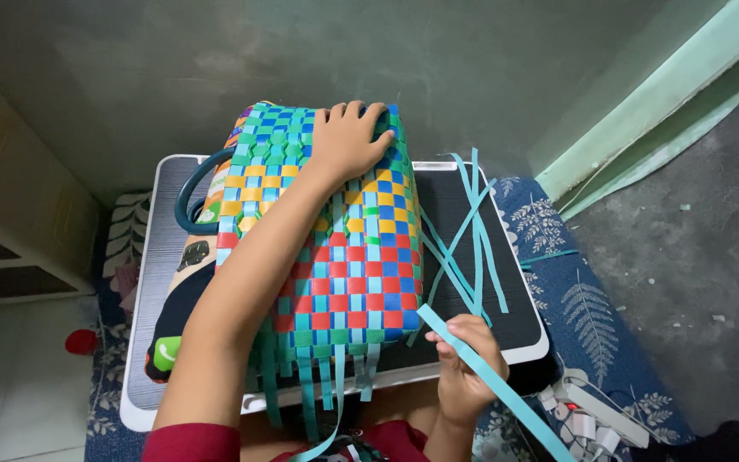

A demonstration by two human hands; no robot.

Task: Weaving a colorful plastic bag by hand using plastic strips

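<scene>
Head view: multicoloured woven plastic-strip basket [327, 239] lying on its side across the middle of the white-rimmed dark ribbed tabletop [519, 329], mouth end with dark teal round handle [192, 201] toward the far-left corner, unfinished end with loose teal strip tails [314, 389] hanging over the near edge. Left hand [348, 141] flat on the far end of the basket, fingers [361, 111] spread and curled over the top edge, pressing, not gripping. Right hand [464, 368] just off the near edge, right of the basket, fingers pinched on a long light-blue flat plastic strip [489, 376]; upper tip near the red rows of the weave, other end running off toward the bottom right of the view.

Doing the step well, as a judgement: keep the left palm pressing down so the basket cannot roll; keep the strip flat, no twist, tip aimed square at the gap between rows; hold close to the tip for control; keep clear of the hanging tails.

Spare light-blue strips [468, 231] fanned loosely along the right edge of the tabletop, beside the basket.

Labels and signs: small green rounded-square sticker with a white symbol [167, 352] near the near-left corner, on a dark printed patch. White power strip [596, 419] on the blue leaf-patterned floor mat [592, 316], beyond the near-right corner. No packages visible.
</scene>
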